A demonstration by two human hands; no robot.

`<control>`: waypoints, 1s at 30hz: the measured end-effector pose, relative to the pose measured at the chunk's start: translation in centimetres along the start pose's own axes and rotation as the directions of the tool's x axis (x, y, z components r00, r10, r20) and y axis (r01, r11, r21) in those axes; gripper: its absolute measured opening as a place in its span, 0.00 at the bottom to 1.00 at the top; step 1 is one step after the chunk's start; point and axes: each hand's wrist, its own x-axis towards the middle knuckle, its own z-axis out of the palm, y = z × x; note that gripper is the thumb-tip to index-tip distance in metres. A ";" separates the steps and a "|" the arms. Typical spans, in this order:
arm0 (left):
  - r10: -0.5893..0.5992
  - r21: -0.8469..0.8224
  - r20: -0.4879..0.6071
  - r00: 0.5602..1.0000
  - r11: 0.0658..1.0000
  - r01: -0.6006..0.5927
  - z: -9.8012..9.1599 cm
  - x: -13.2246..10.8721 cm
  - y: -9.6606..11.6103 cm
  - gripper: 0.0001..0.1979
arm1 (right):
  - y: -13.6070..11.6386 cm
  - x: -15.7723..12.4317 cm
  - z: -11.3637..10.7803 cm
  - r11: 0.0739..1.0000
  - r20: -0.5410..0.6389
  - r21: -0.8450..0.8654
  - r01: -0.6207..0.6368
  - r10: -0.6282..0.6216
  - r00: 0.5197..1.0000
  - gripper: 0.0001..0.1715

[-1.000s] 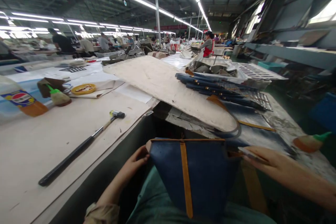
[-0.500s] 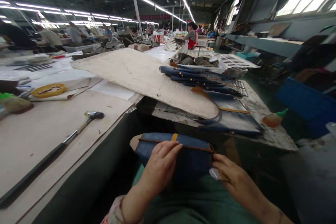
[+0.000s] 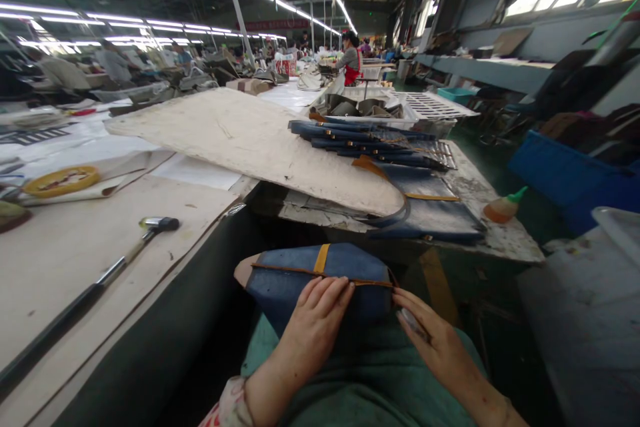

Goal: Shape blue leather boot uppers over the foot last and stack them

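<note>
In the head view, a blue leather bag piece (image 3: pixel 285 290) with a brown edge strip and a yellow strap (image 3: pixel 321 258) lies over my lap, on the green apron (image 3: pixel 340 383). From its left end a pale, rounded tip (image 3: pixel 245 271) sticks out. My left hand (image 3: pixel 317 317) is closed on the brown strip near the middle, fingers together. At the right end, the fingertips of my right hand (image 3: pixel 443 340) pinch the edge. A small whitish object (image 3: pixel 414 322) sits within that hand; its kind is unclear. The piece's underside is hidden.
A hammer (image 3: pixel 125 263) and a yellow ring-shaped dish (image 3: pixel 63 181) lie on the left table. Ahead, a large pale board (image 3: pixel 250 147) slants beside stacked blue leather pieces (image 3: pixel 370 140). A green-capped bottle (image 3: pixel 501 207) stands right, near a blue bin (image 3: pixel 555 167). A co-worker (image 3: pixel 351 60) stands farther off.
The view has shifted slightly right. The blue piece has tipped so more of its upper face shows. My left fingers lie slightly farther right along the strip; my right hand still pinches the end.
</note>
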 end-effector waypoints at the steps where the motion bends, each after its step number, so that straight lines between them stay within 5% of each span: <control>1: -0.023 -0.001 -0.008 1.000 1.000 0.023 0.0 0.1 0.2 0.20 | -0.3 0.5 0.0 0.998 -0.034 0.041 -0.039 0.041 0.999 0.21; 6: -0.122 -0.014 0.058 0.991 0.992 0.123 0.7 2.1 1.3 0.17 | -1.2 3.7 0.3 0.930 -0.067 0.267 -0.254 0.281 0.957 0.26; 13: 0.011 -0.047 0.209 0.978 0.999 -0.001 2.5 4.1 2.5 0.20 | -0.1 4.2 0.8 0.870 0.064 0.384 -0.310 0.310 0.949 0.30; 17: 0.056 -0.089 0.256 0.965 0.995 -0.035 2.7 5.2 3.2 0.19 | 0.6 2.8 0.1 0.865 -0.093 0.414 -0.284 0.350 0.932 0.31; 23: 0.046 -0.091 0.276 0.960 0.996 -0.022 2.5 5.9 3.4 0.17 | -0.2 2.4 -0.7 0.994 -0.115 -0.024 -0.108 0.104 0.988 0.26; 30: -0.003 -0.149 0.198 0.980 0.988 0.033 2.1 4.1 1.8 0.16 | -3.5 2.4 -2.0 0.913 -0.101 -0.387 0.126 -0.178 0.979 0.20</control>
